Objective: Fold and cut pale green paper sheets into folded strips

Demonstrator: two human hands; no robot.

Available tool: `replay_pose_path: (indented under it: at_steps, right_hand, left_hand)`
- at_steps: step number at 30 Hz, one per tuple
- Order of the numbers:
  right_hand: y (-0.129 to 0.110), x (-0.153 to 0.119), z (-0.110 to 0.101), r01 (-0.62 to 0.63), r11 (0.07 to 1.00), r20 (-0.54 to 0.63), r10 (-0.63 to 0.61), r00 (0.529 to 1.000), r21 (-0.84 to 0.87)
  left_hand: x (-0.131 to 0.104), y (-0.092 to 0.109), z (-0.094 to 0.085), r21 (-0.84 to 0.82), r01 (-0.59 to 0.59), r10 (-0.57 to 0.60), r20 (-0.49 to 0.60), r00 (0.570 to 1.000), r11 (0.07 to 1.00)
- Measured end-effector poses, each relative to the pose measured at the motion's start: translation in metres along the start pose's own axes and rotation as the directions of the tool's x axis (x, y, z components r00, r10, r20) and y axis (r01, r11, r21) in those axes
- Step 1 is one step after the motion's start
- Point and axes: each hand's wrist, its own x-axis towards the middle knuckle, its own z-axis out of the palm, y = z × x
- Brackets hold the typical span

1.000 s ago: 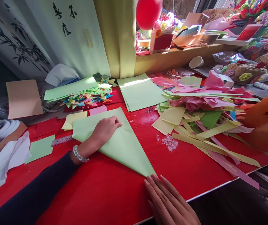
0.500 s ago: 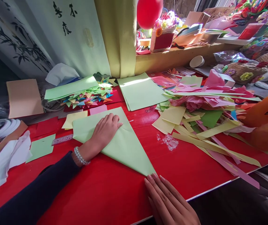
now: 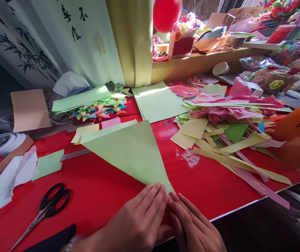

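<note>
A large light green sheet (image 3: 128,150), folded over on a diagonal, lies on the red table (image 3: 94,206), and its near corner points toward me. My left hand (image 3: 141,217), a bracelet at its wrist, has its fingers closed together at that corner. Beside it my right hand (image 3: 194,224) touches the same tip with its fingers bent and together. The fingertips of both hands nearly meet and cover the point of the paper. To the left, black-handled scissors (image 3: 44,206) lie on the table.
Behind are a stack of green sheets (image 3: 157,101) and folded paper pieces (image 3: 99,106). Paper strips and scraps (image 3: 225,143) spread on the right, near an orange bag (image 3: 297,129). White cloth (image 3: 5,185), tape rolls (image 3: 1,145) and a ruler (image 3: 75,154) are on the left.
My left hand has left the sheet's middle and come down to the near corner beside my right hand. The sheet's upper layer has lifted and shifted. The scissors are now uncovered.
</note>
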Motion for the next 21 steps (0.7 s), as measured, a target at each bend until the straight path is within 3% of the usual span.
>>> replay_pose_path:
  at_steps: [12, 16, 21]
  right_hand:
    - [-0.001, -0.003, 0.001, -0.039, 0.997, 0.000, 0.039, 0.999, 0.070]
    - [0.000, -0.003, 0.000, -0.038, 0.996, 0.006, 0.038, 0.999, 0.082]
    - [-0.001, -0.004, -0.001, -0.035, 0.996, 0.027, 0.033, 0.999, 0.077]
  left_hand:
    - [-0.018, -0.017, -0.002, -0.052, 0.111, -0.107, 0.075, 0.991, 0.992]
    - [-0.033, -0.029, -0.001, -0.006, 0.193, -0.192, 0.067, 0.979, 0.981]
    - [-0.055, -0.046, -0.002, 0.114, 0.208, -0.219, 0.089, 0.972, 0.971]
